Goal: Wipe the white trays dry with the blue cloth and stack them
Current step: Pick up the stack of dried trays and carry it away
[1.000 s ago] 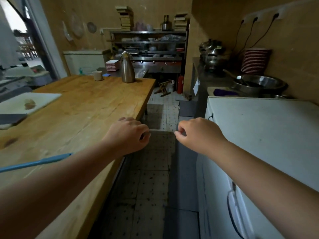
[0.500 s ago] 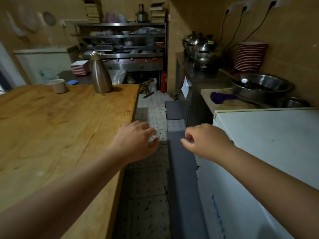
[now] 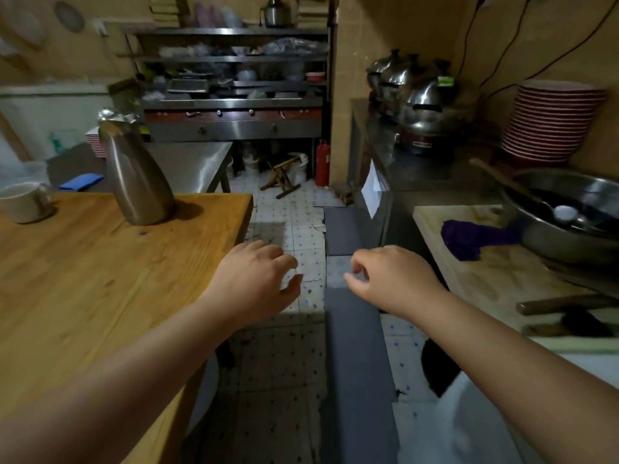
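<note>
A dim tan-tiled kitchen: speckled floor tiles (image 3: 301, 236) run between a wooden table (image 3: 83, 279) and steel shelving (image 3: 234, 95) beyond.

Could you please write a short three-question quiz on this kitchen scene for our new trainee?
1. True or false: the left hand grips the folded blue cloth.
2. What stands on the wooden table nearest its far right corner?
A. tall steel jug
B. red fire extinguisher
C. purple rag
3. Fill in: the stack of red-rimmed plates stands against the ___ wall.

Key
1. False: both the left hand and the right hand hold nothing; the cloth lies far off on the grey steel counter.
2. A, the tall steel jug.
3. Right.
</note>
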